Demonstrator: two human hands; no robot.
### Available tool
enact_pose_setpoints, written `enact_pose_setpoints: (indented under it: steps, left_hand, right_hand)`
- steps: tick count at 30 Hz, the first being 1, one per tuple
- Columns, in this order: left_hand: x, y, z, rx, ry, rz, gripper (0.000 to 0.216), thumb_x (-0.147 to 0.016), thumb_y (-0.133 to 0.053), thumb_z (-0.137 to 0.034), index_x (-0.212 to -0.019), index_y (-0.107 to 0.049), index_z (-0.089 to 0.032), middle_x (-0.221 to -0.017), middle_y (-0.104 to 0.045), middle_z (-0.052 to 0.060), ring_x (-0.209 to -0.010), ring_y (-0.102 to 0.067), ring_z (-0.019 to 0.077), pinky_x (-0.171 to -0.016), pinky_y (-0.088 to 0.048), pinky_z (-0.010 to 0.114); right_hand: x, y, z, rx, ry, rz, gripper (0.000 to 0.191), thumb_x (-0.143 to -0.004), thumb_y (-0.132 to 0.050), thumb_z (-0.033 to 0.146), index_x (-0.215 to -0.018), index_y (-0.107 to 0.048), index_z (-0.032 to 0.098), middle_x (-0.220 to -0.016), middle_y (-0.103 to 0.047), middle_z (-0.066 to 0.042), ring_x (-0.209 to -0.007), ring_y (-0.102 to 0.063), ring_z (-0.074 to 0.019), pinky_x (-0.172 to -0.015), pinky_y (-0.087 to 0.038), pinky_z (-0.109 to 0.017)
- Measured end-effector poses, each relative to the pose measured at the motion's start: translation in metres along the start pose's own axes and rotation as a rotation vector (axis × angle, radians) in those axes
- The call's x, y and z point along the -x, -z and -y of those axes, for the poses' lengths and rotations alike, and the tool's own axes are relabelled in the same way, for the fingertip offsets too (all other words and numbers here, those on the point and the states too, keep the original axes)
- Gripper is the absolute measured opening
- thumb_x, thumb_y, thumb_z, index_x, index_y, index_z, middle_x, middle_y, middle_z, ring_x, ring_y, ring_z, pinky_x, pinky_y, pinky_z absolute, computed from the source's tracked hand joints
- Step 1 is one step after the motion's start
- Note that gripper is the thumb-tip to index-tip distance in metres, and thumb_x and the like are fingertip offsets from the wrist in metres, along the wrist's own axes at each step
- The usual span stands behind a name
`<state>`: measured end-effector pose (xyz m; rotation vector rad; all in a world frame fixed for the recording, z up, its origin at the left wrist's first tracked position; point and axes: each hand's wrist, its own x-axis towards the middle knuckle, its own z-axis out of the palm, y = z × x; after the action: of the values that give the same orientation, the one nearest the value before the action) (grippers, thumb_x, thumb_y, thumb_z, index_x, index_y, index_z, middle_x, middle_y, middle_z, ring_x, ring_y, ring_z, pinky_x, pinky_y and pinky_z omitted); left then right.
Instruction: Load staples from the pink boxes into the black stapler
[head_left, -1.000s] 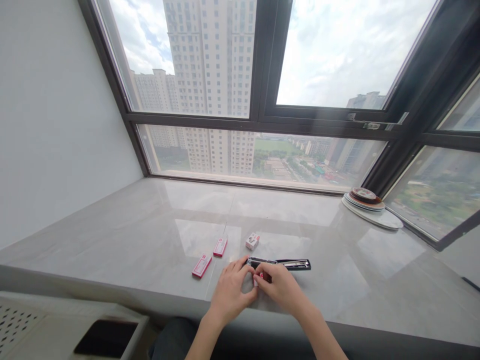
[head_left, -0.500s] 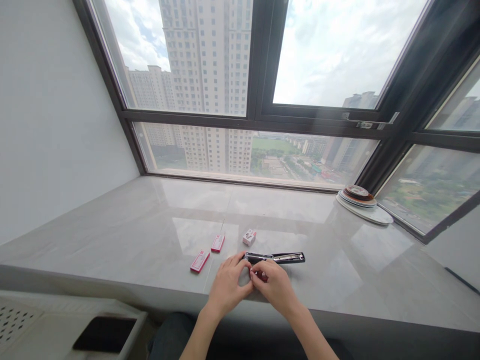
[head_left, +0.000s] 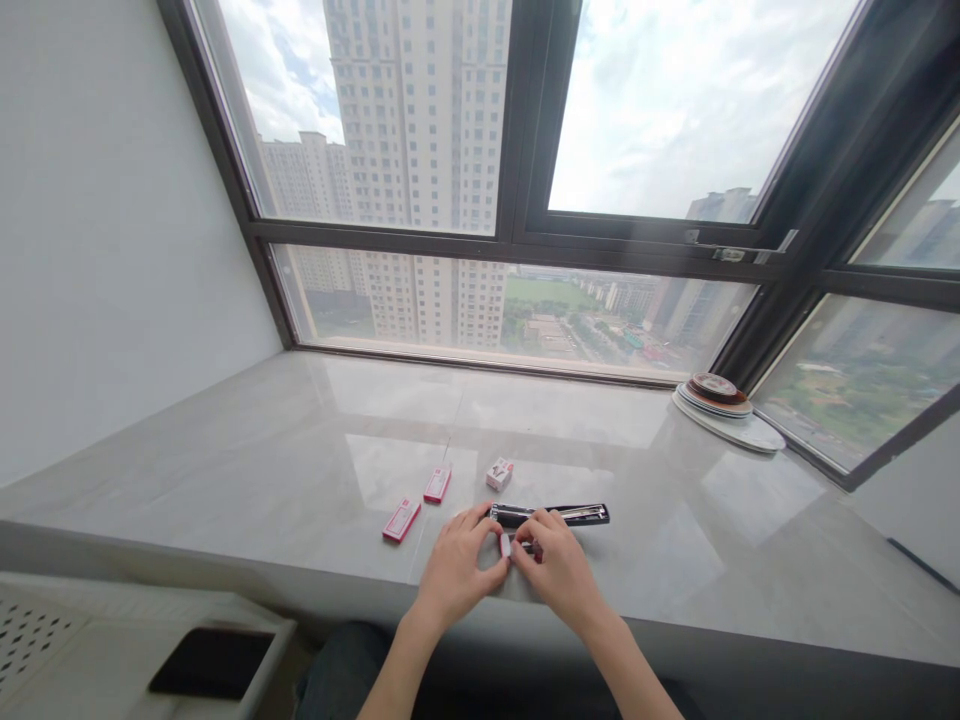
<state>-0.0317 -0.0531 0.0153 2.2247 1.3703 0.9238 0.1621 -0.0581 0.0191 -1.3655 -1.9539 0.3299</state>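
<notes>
My left hand is closed, thumb and fingers pinching a small red-and-white box with its pale end showing. Close against it, my right hand is curled with its fingertips pinched. Something dark and reddish shows between those fingers, mostly hidden. Just behind both hands lies an opened black stapler, its metal rail exposed and its left part partly covered by my fingers. Two flat pink-and-white boxes, a nearer one and a farther one, rest to the left. A small white box stands beyond the stapler.
The pale glossy sill runs under a dark-framed window. Several stacked plates sit in the far right corner. Below the sill at left, a black phone-like slab lies on a white plastic surface.
My right fingertips have drawn slightly to the right, away from my left fingertips. The small box's pale end now shows between the hands. The stapler and the other boxes stay put.
</notes>
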Motion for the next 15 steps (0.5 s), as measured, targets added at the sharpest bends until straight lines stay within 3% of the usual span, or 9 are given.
enact_pose_setpoints:
  steps: [9,13,15]
  left_hand:
    - [0.002,-0.003,0.002,0.017,0.020,-0.052,0.029,-0.079,-0.075,-0.032,-0.106,-0.065,-0.028,-0.145,-0.051,0.003,-0.133,-0.049,0.0269,-0.112,-0.040,0.042]
    - [0.002,-0.001,-0.002,0.007,0.058,-0.072,0.017,-0.089,-0.065,-0.042,-0.095,-0.066,-0.026,-0.107,-0.066,0.003,-0.105,-0.060,0.0226,-0.095,-0.046,0.037]
    - [-0.001,-0.005,-0.006,-0.018,0.069,-0.045,0.025,-0.096,-0.054,-0.044,-0.084,-0.065,-0.025,-0.089,-0.067,0.002,-0.092,-0.060,0.0218,-0.089,-0.045,0.037]
  right_hand:
    - [0.013,0.022,-0.029,-0.009,-0.272,-0.128,0.024,-0.095,-0.050,0.039,-0.086,-0.065,0.023,-0.078,-0.066,-0.004,-0.070,-0.060,-0.0199,-0.067,-0.042,-0.029]
    - [0.031,0.034,-0.054,0.038,-0.439,-0.118,0.028,-0.095,-0.048,0.043,-0.080,-0.063,0.024,-0.067,-0.064,-0.002,-0.062,-0.059,-0.0200,-0.061,-0.037,-0.029]
    - [0.037,0.036,-0.059,0.039,-0.460,-0.061,0.031,-0.094,-0.047,0.045,-0.077,-0.063,0.025,-0.063,-0.063,-0.002,-0.060,-0.059,-0.0204,-0.058,-0.035,-0.029]
